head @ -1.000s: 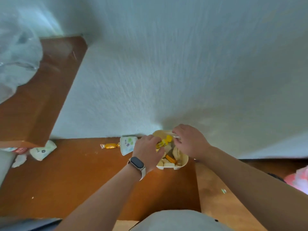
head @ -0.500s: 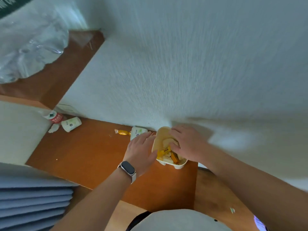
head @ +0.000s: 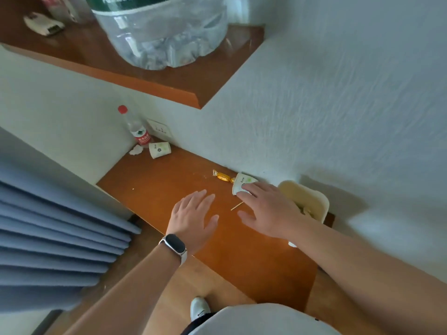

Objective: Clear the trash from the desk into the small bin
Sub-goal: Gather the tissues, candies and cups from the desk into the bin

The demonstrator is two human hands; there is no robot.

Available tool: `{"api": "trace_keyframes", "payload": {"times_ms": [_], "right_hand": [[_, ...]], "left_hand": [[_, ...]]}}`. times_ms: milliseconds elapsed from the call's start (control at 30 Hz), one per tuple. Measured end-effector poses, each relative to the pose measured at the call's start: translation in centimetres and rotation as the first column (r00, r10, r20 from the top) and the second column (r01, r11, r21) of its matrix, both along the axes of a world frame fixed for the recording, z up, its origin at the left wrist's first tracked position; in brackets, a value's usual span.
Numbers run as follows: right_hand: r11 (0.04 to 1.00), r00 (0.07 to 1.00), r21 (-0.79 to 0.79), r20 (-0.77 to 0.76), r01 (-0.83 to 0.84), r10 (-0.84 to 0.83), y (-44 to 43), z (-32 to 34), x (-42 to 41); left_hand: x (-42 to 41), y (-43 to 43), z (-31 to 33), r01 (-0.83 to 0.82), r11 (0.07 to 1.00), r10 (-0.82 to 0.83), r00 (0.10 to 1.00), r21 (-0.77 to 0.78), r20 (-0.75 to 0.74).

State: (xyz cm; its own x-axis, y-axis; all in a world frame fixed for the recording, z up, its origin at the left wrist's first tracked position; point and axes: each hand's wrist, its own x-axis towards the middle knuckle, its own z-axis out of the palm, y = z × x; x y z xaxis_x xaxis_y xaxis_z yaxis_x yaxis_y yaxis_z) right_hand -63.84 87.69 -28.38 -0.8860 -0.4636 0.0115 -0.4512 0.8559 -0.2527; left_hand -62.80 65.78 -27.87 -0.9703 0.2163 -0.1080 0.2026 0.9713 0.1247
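Ahead of my left fingers (head: 200,197) the desk (head: 169,184) lies bare up to the wall (head: 314,117). Only the candy wrapper (head: 223,176) lies off to their right. My right fingers (head: 249,189) touch the tipped paper cup (head: 242,181), the small bin (head: 312,197) stands close on their right, and a thin stick (head: 236,206) lies in the gap between my two hands.

Both hands (head: 193,215) (head: 266,211) flat, fingers spread

candy (head: 223,177) left of cup (head: 242,184), bin (head: 316,200) right

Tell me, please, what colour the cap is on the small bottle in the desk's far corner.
The small bottle has a red cap, which shows clearly in the head view.
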Motion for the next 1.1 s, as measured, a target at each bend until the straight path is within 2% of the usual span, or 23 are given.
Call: {"api": "trace_keyframes", "payload": {"times_ms": [233,433,733,1100], "right_hand": [[0.996,0.999,0.074,-0.004,-0.050,0.050,-7.8,0.8,-0.4],[0.993,0.997,0.095,0.033,-0.075,0.072,-18.1,1.4,-1.2],[0.977,0.989,0.153,0.010,-0.145,0.145,-32.6,1.8,-3.2],[0.956,0.980,0.217,0.017,-0.199,0.200,-40.1,1.2,-5.3]], "left_hand": [[0.5,-8.4,0.5,-0.030,1.000,0.030,0.999,0.000,-0.028],[1.3,-19.1,0.7,-0.085,0.996,0.087,0.995,0.030,-0.055],[1.6,-33.9,0.2,-0.167,0.982,0.176,0.977,0.082,-0.117],[1.5,-42.0,-1.2,-0.235,0.966,0.249,0.957,0.104,-0.152]]}}
